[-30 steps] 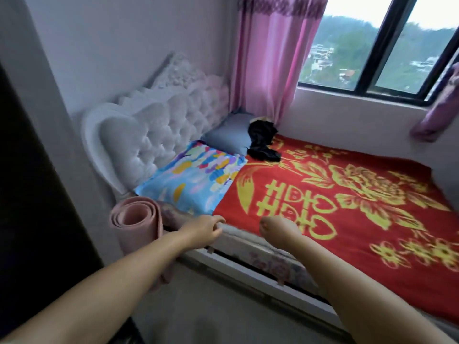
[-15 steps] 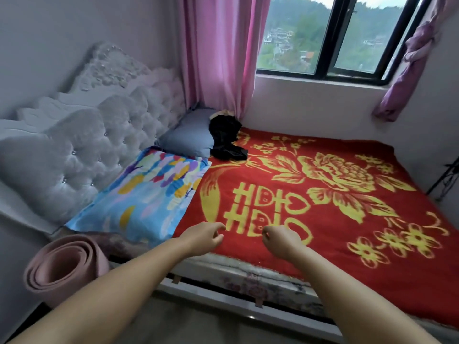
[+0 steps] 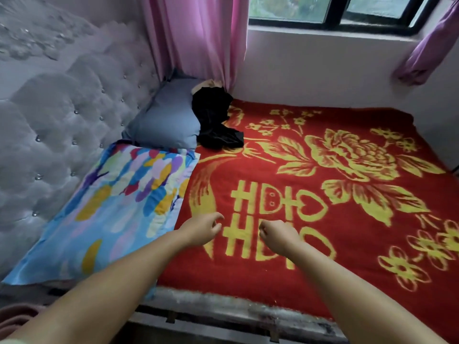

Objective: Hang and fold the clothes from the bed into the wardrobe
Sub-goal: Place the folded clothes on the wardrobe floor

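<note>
A crumpled black garment [image 3: 213, 120] lies at the far corner of the bed, half on a grey-blue pillow [image 3: 166, 122], with a bit of beige cloth [image 3: 208, 84] behind it. The bed carries a red blanket with yellow flowers [image 3: 323, 189]. My left hand [image 3: 201, 228] and my right hand [image 3: 278, 234] reach out over the near part of the blanket, fingers loosely curled, holding nothing. Both hands are well short of the black garment. The wardrobe is out of view.
A multicoloured blue pillow [image 3: 111, 209] lies at the near left against the grey tufted headboard [image 3: 49, 120]. A pink curtain [image 3: 198, 38] hangs in the corner, a purple one [image 3: 427, 45] at the right under the window [image 3: 335, 11]. A pink rolled mat [image 3: 15, 316] shows at the lower left.
The view has moved closer to the bed and turned right. Both arms have stretched farther over the blanket towards the black garment. The hands hold nothing, as before.
</note>
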### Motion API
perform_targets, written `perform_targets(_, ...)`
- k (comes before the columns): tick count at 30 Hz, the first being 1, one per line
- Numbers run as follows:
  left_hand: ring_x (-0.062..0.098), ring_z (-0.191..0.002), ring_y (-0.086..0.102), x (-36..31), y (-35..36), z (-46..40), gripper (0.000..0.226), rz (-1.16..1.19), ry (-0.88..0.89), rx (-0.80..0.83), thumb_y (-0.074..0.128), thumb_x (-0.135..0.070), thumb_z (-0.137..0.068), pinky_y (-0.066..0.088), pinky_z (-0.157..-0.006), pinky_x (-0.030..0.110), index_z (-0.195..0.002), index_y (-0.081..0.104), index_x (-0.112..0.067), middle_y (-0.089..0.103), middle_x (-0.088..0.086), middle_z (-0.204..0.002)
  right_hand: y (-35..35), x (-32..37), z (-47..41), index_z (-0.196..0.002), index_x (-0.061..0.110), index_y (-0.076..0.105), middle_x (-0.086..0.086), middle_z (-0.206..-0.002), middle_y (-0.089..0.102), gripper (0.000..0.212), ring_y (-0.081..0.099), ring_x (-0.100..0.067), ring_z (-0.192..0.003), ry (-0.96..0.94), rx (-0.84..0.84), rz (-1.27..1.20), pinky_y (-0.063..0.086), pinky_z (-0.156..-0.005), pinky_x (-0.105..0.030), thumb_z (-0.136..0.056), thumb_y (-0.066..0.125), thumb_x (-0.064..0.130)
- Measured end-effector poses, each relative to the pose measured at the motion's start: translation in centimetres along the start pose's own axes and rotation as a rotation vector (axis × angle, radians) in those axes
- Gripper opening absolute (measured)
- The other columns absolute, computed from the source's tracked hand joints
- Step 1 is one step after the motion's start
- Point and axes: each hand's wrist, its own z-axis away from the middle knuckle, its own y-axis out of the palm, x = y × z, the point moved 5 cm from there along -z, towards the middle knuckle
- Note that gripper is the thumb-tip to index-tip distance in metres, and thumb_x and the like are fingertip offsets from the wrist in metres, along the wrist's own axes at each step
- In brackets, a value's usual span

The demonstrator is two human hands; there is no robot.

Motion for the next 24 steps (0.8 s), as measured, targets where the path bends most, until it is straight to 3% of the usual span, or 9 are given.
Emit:
perform_targets(6,0.017,-0.080,0.059,3.4,1.2,-9.0,0.036,0.014,-0.073,0.096,0.042,-0.028,-0.098,0.047,-0.072,0.033,-0.133,0.051,-0.021,0.063,0.000,-0.103,3.1,-2.9,-10.9,-0.101,0.012,0.060,-0.002,-0.091,0.067,0.030,0.061,-0.020,-0.074,0.030,0.081,-0.088,0.047,-0.059,-0.030,-0.098,0.032,0.023)
perform_targets(10,0.013,-0.063,0.052,6.9,1.9,-16.4,0.035,0.052,-0.183,0.092,0.042,-0.027,-0.097,0.042,-0.063,0.030,-0.130,0.053,-0.023,0.065,-0.001,-0.102,6.4,-4.5,-19.3,-0.098,0.015,0.057,0.002,-0.078,0.061,0.028,0.052,-0.016,-0.062,0.013,0.129,-0.123,0.042,-0.053,-0.027,-0.099,0.031,0.025)
perform_targets(14,0.003,-0.052,0.047,10.8,3.3,-24.7,0.032,0.092,-0.294,0.075,0.041,-0.029,-0.096,0.035,-0.051,0.024,-0.126,0.053,-0.029,0.064,-0.003,-0.090,9.7,-5.7,-28.7,-0.091,0.016,0.054,0.003,-0.080,0.058,0.028,0.053,-0.016,-0.066,0.023,0.158,-0.154,0.051,-0.061,-0.033,-0.100,0.029,0.025)
perform_targets(16,0.008,-0.061,0.052,12.3,3.6,-28.4,0.033,0.085,-0.296,0.064,0.041,-0.027,-0.096,0.036,-0.056,0.026,-0.127,0.053,-0.029,0.066,-0.002,-0.094,10.5,-5.5,-33.4,-0.101,0.015,0.056,0.000,-0.095,0.059,0.028,0.058,-0.020,-0.084,0.014,0.119,-0.160,0.052,-0.068,-0.035,-0.101,0.031,0.027)
perform_targets(19,0.020,-0.105,0.059,14.8,2.8,-34.5,0.039,0.026,-0.272,0.003,0.042,-0.020,-0.095,0.044,-0.082,0.030,-0.132,0.051,-0.024,0.061,0.000,-0.124,10.8,-4.2,-41.3,-0.121,0.012,0.055,-0.007,-0.119,0.053,0.031,0.049,-0.028,-0.113,-0.038,-0.066,-0.171,0.046,-0.085,-0.038,-0.099,0.038,0.027)
perform_targets(20,0.023,-0.112,0.057,15.9,2.6,-37.1,0.040,0.023,-0.271,-0.031,0.042,-0.017,-0.094,0.045,-0.090,0.033,-0.133,0.050,-0.023,0.059,0.003,-0.127,11.2,-3.7,-44.2,-0.126,0.012,0.053,-0.009,-0.128,0.051,0.034,0.046,-0.029,-0.120,-0.047,-0.125,-0.193,0.043,-0.093,-0.039,-0.098,0.041,0.025)
perform_targets(22,0.028,-0.115,0.055,17.4,1.9,-41.2,0.044,0.020,-0.271,-0.094,0.043,-0.013,-0.092,0.044,-0.096,0.040,-0.136,0.047,-0.020,0.057,0.009,-0.128,12.5,-2.9,-48.5,-0.137,0.014,0.047,-0.011,-0.145,0.041,0.042,0.034,-0.027,-0.136,-0.035,-0.146,-0.218,0.027,-0.110,-0.040,-0.097,0.043,0.024)
perform_targets(24,0.030,-0.120,0.050,19.1,1.6,-44.8,0.049,-0.004,-0.256,-0.155,0.045,-0.011,-0.091,0.041,-0.098,0.043,-0.140,0.043,-0.016,0.052,0.012,-0.129,15.5,-2.8,-50.8,-0.144,0.018,0.039,-0.009,-0.154,0.030,0.047,0.020,-0.022,-0.145,-0.007,-0.133,-0.156,0.008,-0.118,-0.042,-0.098,0.040,0.028)
